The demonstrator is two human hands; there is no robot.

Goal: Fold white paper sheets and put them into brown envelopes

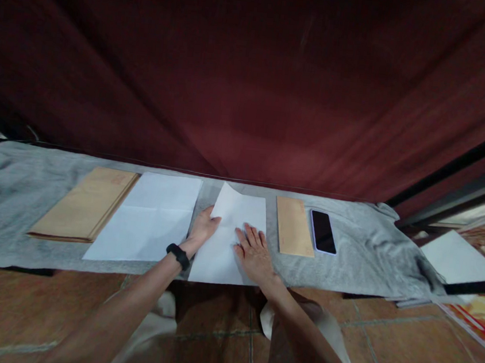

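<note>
A white sheet of paper (232, 226) lies on a grey cloth (16, 192) in front of me, its far left corner lifted. My left hand (203, 227), with a black band at the wrist, rests on the sheet's left edge, fingers curled over it. My right hand (254, 252) lies flat on the sheet with fingers stretched out. A larger stack of white sheets (149, 218) lies just left of my left hand.
A pile of brown envelopes (86, 205) lies at the left. A single brown envelope (293, 226) and a black phone (323, 231) lie at the right. A dark red curtain (253, 78) hangs behind. More paper (457, 259) is at far right. Tiled floor below.
</note>
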